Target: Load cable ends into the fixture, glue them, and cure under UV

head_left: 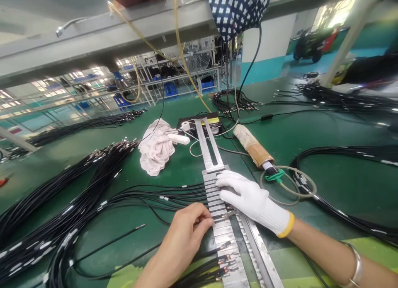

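At lower centre, the bare left hand (186,234) has thumb and forefinger pinched on a thin black cable (221,217) at a long, slotted silver metal bar (224,231). Right of centre, the white-gloved right hand (253,197) lies over the bar, fingers slightly apart. Farther up, a crumpled pale pink cloth (155,151) sits left of a black rectangular box (219,123).

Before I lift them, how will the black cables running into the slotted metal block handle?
The black cables look bendy but springy, judging by their smooth curves. They lie in narrow grooves in the slotted metal block, so they may catch slightly. Their lengths trail leftward over the green table, so there will probably be some drag.
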{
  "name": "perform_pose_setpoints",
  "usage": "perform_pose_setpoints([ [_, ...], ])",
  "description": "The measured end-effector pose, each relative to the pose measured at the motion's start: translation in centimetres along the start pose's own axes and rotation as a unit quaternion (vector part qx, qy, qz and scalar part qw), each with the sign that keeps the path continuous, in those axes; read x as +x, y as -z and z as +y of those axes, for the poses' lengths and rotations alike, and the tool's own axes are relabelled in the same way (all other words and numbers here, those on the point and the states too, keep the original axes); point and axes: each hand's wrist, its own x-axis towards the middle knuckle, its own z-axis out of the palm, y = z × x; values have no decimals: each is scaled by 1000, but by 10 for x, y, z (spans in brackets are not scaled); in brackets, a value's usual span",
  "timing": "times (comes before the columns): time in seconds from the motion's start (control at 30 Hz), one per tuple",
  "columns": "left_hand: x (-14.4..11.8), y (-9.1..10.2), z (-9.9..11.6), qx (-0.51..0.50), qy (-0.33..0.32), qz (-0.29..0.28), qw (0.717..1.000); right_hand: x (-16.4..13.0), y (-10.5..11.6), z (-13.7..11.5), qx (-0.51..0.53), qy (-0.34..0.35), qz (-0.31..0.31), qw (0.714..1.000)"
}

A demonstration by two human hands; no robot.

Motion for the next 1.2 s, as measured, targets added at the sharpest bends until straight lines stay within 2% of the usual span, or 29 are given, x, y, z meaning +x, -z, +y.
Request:
perform_pose_setpoints([
  [0.1,-2,-9,-4,21,-44,7,999,0,1,-1,4,-11,-2,1000],
  [0.27,-1,-20,-6,91,-65,-3,994,0,0,-1,4,-15,-1,1000],
  [0.43,0,-24,-6,168,-86,12,982,0,-1,0,1,-15,-1,1000],
  [0.7,2,-26,-3,218,-100,16,971,1,0,-2,8,-13,-2,1000],
  [0.9,4,-27,-4,335,-127,-11,933,2,-1,-3,11,-12,4,1000],
  [0.97,4,-27,-4,335,-127,-13,934,2,-1,-3,10,-9,2,1000],
  [1.2,9,-20,9,226,-57,-56,971,1,1,-3,12,-17,-1,1000],
])
